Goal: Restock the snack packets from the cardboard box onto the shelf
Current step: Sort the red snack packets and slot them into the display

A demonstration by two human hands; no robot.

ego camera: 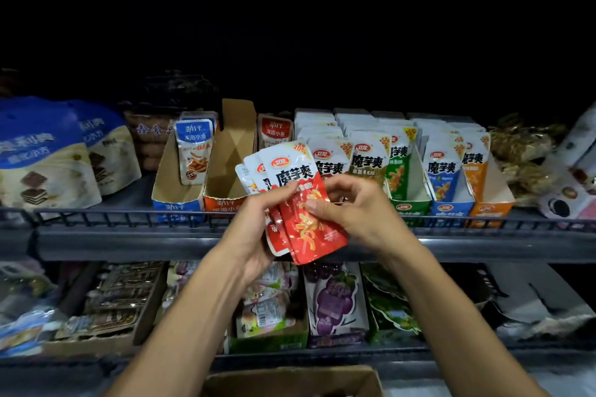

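Note:
I hold a fanned stack of red and white snack packets (300, 196) in front of the dark shelf rail (129, 237). My left hand (258, 222) grips the stack from the left and below. My right hand (351, 203) pinches the front packet's right edge between thumb and fingers. Behind the packets, the shelf holds display trays with matching packets in red, green (400, 167), blue (442, 171) and orange. The cardboard box (290, 380) shows only its top rim at the bottom edge of the frame.
An orange tray (229, 171) left of my hands looks nearly bare, next to a blue tray (177, 184) with a fish-snack packet. Large blue bags (42, 155) stand at far left. The lower shelf carries grape-printed packs (335, 296) and other snacks.

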